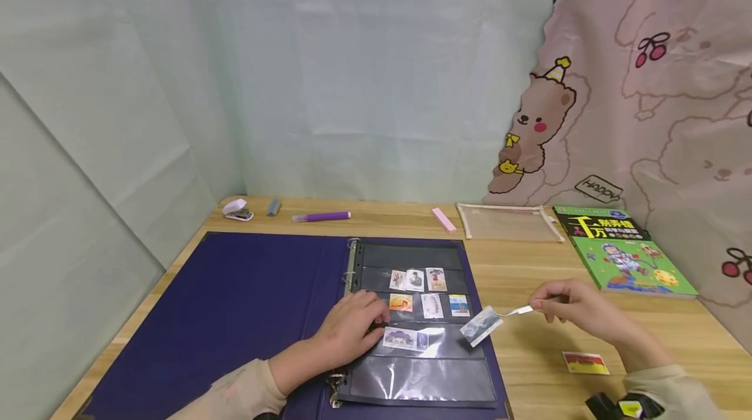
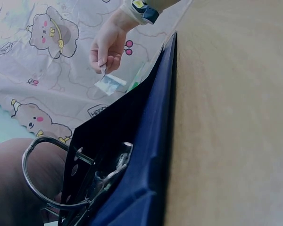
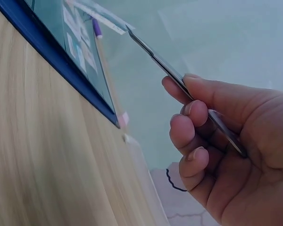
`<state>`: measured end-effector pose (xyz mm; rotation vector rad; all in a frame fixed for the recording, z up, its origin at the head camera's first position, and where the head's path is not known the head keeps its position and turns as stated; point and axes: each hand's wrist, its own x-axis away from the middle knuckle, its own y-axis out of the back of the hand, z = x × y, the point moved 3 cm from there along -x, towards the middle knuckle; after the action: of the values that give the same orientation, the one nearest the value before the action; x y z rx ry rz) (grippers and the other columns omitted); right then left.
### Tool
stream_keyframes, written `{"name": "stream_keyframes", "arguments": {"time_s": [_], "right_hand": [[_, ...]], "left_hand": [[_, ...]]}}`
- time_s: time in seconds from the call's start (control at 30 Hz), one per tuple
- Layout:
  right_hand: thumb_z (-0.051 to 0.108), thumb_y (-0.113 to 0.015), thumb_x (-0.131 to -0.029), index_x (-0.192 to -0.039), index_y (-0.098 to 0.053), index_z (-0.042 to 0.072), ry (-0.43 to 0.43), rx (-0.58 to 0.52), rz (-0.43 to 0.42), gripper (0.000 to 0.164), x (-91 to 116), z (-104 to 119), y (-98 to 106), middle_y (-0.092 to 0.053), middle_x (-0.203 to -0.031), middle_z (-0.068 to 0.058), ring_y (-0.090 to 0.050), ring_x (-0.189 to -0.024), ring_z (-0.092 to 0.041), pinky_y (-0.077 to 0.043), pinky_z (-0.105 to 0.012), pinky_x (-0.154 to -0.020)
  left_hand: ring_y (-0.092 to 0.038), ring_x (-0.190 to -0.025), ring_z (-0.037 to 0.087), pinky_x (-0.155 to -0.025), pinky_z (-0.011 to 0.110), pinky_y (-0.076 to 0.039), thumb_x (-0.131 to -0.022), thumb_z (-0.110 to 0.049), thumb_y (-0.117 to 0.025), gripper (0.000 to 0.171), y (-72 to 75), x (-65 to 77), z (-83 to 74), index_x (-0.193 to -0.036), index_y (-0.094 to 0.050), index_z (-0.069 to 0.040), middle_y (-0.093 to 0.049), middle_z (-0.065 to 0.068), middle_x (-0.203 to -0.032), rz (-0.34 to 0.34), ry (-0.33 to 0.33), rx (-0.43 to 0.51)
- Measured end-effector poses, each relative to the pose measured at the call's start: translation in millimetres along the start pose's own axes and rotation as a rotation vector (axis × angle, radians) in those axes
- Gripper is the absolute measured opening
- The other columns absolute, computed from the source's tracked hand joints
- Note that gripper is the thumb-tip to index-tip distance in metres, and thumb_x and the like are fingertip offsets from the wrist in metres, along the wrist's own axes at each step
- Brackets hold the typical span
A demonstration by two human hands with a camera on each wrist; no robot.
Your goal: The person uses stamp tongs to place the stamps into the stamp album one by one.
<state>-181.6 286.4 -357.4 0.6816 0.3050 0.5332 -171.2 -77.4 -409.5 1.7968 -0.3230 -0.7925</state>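
My right hand [image 1: 578, 309] pinches metal tweezers [image 3: 172, 80] between thumb and fingers. The tweezer tips grip a grey-blue stamp [image 1: 480, 326], held tilted over the right edge of a black stamp page [image 1: 417, 381] in a navy ring binder [image 1: 223, 302]. My left hand [image 1: 355, 325] rests at the page's left side, fingertips by the pocket row with a wide purplish stamp [image 1: 401, 338]. Whether those fingertips pinch the pocket strip is hidden. Several stamps stand in two upper rows, including an orange one [image 1: 401, 303]. The binder's metal ring [image 2: 26, 165] rises close to the left wrist.
A red-and-yellow stamp [image 1: 585, 362] lies on the wood right of the binder. Behind are a white stapler [image 1: 237, 210], a purple marker [image 1: 321, 217], a pink strip [image 1: 443, 219] and a mesh pouch [image 1: 508, 224]. A green book [image 1: 631, 257] lies at far right.
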Motion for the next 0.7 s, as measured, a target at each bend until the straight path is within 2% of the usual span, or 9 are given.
{"name": "stream_keyframes", "arguments": {"time_s": [0.23, 0.5, 0.7], "right_hand": [[0.019, -0.051, -0.091, -0.089, -0.062, 0.003, -0.074, 0.011, -0.075, 0.019, -11.7, -0.1, -7.0, -0.054, -0.065, 0.000, -0.047, -0.056, -0.012, -0.039, -0.028, -0.051], [0.019, -0.053, -0.089, -0.089, -0.063, 0.002, -0.104, -0.027, -0.156, 0.020, -22.2, -4.0, -21.0, -0.055, -0.063, 0.000, -0.047, -0.056, -0.015, -0.040, -0.028, -0.051], [0.016, -0.053, -0.089, -0.090, -0.062, -0.002, -0.098, -0.080, -0.172, 0.020, -28.0, -6.2, -31.0, -0.053, -0.062, 0.000, -0.046, -0.055, -0.011, -0.039, -0.027, -0.050]], "left_hand": [[-0.044, -0.077, 0.003, -0.070, 0.022, -0.037, -0.076, -0.025, -0.068, 0.014, 0.2, 0.3, -0.5, -0.085, -0.056, -0.024, -0.050, -0.013, -0.080, -0.002, -0.004, 0.003], [-0.043, -0.076, 0.002, -0.069, 0.021, -0.036, -0.075, -0.024, -0.069, 0.016, -0.5, 0.3, 0.3, -0.084, -0.056, -0.025, -0.049, -0.014, -0.078, -0.020, -0.018, 0.016], [-0.042, -0.075, 0.002, -0.070, 0.021, -0.036, -0.074, -0.024, -0.070, 0.016, -1.8, 0.8, 0.8, -0.082, -0.055, -0.025, -0.048, -0.014, -0.077, -0.041, -0.027, 0.022]]}}
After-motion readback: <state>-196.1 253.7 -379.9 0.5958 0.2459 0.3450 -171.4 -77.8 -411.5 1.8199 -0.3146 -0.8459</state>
